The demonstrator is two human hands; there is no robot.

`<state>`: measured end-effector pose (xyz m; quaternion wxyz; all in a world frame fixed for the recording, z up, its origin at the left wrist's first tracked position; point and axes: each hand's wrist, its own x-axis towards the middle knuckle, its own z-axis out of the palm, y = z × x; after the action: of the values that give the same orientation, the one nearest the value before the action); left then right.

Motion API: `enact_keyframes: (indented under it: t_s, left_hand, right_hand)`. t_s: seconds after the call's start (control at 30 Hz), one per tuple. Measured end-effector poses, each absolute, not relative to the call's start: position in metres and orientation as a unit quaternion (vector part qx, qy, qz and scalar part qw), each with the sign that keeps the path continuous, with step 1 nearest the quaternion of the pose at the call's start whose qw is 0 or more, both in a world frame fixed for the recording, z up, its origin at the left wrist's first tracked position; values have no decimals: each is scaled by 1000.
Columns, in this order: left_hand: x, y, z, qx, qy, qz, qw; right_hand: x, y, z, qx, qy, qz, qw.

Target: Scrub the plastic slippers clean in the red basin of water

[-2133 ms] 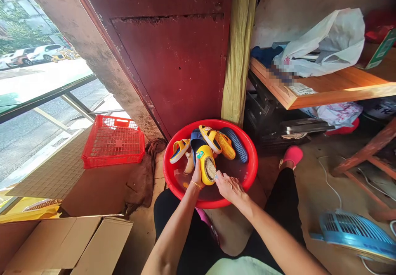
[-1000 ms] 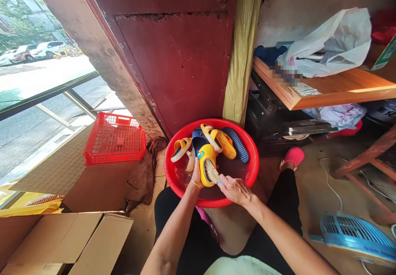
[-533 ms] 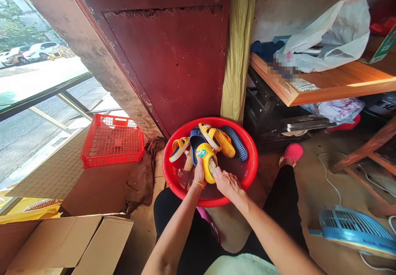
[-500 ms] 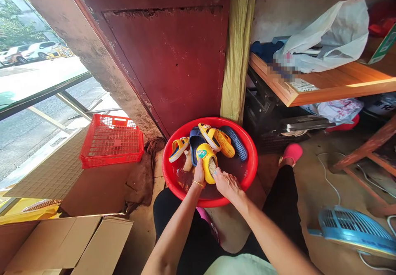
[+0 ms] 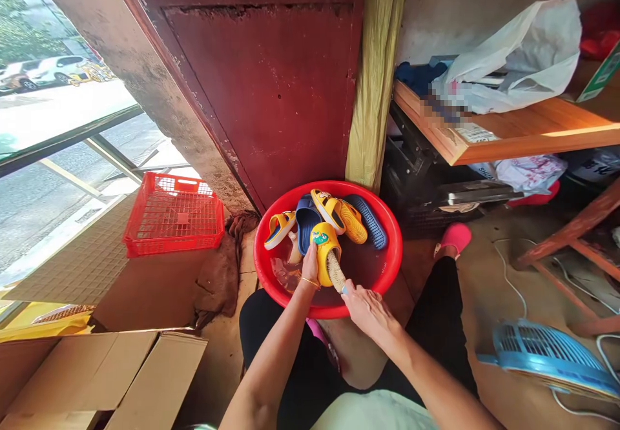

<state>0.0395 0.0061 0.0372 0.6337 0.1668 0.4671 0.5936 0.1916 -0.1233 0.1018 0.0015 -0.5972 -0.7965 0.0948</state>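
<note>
My left hand (image 5: 310, 265) is closed round the side of a yellow slipper (image 5: 327, 237) with a green cartoon patch on it. In my right hand (image 5: 365, 304) is a scrub brush (image 5: 336, 271) with pale bristles; its far end is inside the slipper's opening, and my fingers cover its handle. Both hands are over the near part of a red basin (image 5: 396, 259) with dark water. Behind the held slipper lie a navy slipper (image 5: 307, 222), a yellow sandal (image 5: 279, 230), another yellow sandal (image 5: 329, 209), a yellow sole (image 5: 354, 223) and a blue ribbed sole (image 5: 369, 222).
A red plastic crate (image 5: 175, 215) sits left of the basin, beside a brown cloth (image 5: 217, 281). Cardboard boxes (image 5: 87, 375) are at the lower left. A dark red door (image 5: 271, 94) stands behind; a wooden table (image 5: 523, 134) and a blue fan (image 5: 547, 352) are at the right.
My right hand has drawn back a little towards the lower right, so more of the brush shows outside the slipper. The slipper has tilted slightly in my left hand.
</note>
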Motion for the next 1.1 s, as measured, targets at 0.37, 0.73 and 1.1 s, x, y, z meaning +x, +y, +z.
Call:
enact_keyframes:
  t_s: [0.37, 0.73, 1.1]
  left_hand:
    - [37, -1, 44, 140, 398, 488, 764]
    - [50, 2, 38, 250, 457, 628, 578]
    - [38, 6, 33, 218, 476, 610, 594]
  right_hand:
    - [186, -70, 106, -605, -793, 71, -12]
    - [178, -68, 91, -652, -739, 169, -13]
    - [226, -108, 131, -539, -780, 317, 17]
